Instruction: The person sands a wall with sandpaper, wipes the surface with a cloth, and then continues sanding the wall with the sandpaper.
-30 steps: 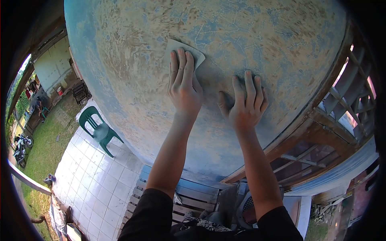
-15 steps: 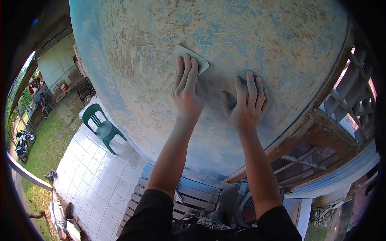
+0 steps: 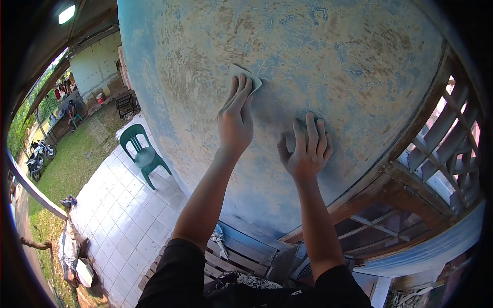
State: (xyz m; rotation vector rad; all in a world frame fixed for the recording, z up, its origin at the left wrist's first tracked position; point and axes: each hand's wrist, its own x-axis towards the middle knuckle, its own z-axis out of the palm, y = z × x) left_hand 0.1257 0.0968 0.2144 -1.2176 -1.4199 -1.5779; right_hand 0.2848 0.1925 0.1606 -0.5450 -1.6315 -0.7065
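A patchy blue and tan wall point(image 3: 205, 46) with fine cracks fills the middle of the head view. My left hand point(image 3: 236, 115) presses a thin pale sheet point(image 3: 251, 78) flat against it; the sheet's upper and right edges stick out past the fingers. Lower and to the right, my right hand point(image 3: 307, 149) rests on the wall with its fingers spread and nothing held. Both hands look dusty.
A green plastic chair point(image 3: 146, 156) stands on the white tiled floor point(image 3: 120, 210) at the left. Below is a slatted wooden bench point(image 3: 241, 259). A wooden lattice window point(image 3: 447, 138) borders the wall at the right. A person point(image 3: 71, 112) sits far off, beyond parked motorcycles point(image 3: 38, 156).
The view has shifted, so the chair and yard appear further right and lower left items show more. My right hand appears lower and slightly left; my left hand still holds the sheet on the wall.
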